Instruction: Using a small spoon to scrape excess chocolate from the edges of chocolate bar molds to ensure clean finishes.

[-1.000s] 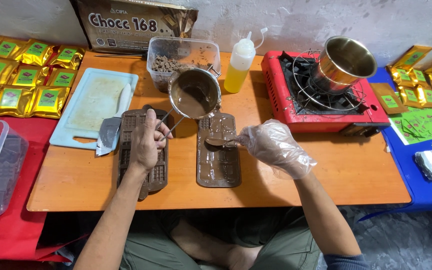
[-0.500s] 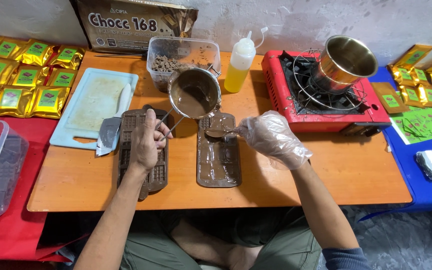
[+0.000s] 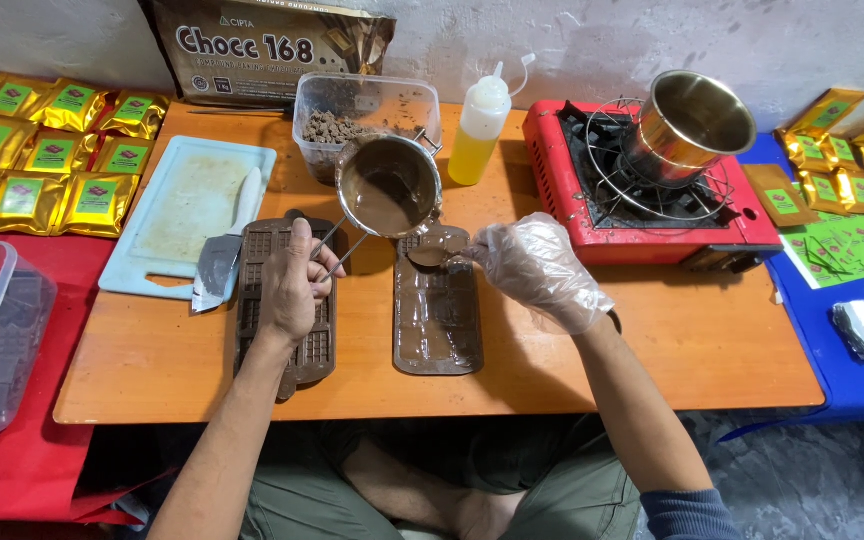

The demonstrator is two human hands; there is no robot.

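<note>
My left hand (image 3: 297, 285) grips the wire handle of a small steel pot (image 3: 389, 186) of melted chocolate, held tilted above the table. Under that hand lies a brown chocolate mould (image 3: 287, 340) with filled cells. My right hand (image 3: 537, 268), in a clear plastic glove, holds a spoon (image 3: 432, 256) loaded with chocolate over the far end of a second brown mould (image 3: 437, 325), just below the pot's rim.
A red portable gas stove (image 3: 642, 195) carries a steel pot (image 3: 690, 125). A yellow squeeze bottle (image 3: 480, 125), a clear tub of chocolate pieces (image 3: 352, 110), a pale cutting board with a scraper (image 3: 187, 215) and gold packets (image 3: 47, 150) surround the wooden table (image 3: 652, 350).
My right hand has brought the spoon up from the mould's middle to its far end, close under the pot. The left hand and pot have hardly moved.
</note>
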